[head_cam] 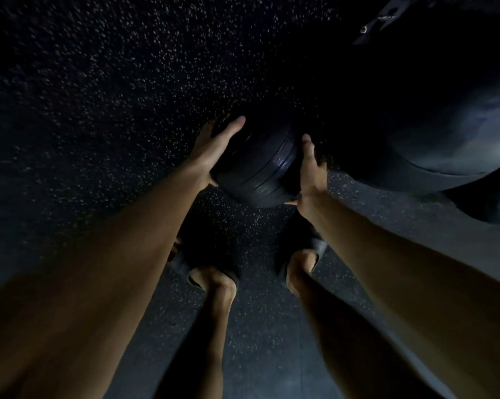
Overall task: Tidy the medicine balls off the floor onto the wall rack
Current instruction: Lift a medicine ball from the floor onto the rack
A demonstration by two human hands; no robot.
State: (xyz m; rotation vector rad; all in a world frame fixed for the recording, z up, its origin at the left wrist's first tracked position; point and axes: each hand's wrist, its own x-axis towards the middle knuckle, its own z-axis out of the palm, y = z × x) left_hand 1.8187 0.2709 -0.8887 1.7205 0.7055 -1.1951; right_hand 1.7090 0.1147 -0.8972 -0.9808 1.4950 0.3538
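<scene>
Fingers of my left hand [214, 151] and right hand [312, 171] are wrapping the medicine ball [260, 177]; I'm risking it slipping onto my feet [214, 279] beneath.

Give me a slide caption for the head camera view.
Left hand and right hand grip a dark ribbed medicine ball from either side, speckled floor beneath.

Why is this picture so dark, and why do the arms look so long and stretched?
Head view: light is dim, so the medicine ball between the left hand and right hand almost merges with the speckled floor; faint sheen picks out its ridges and the larger ball at right. Head view: the wide-angle lens stretches the forearms toward the edges, and floor speckles smear there.
</scene>
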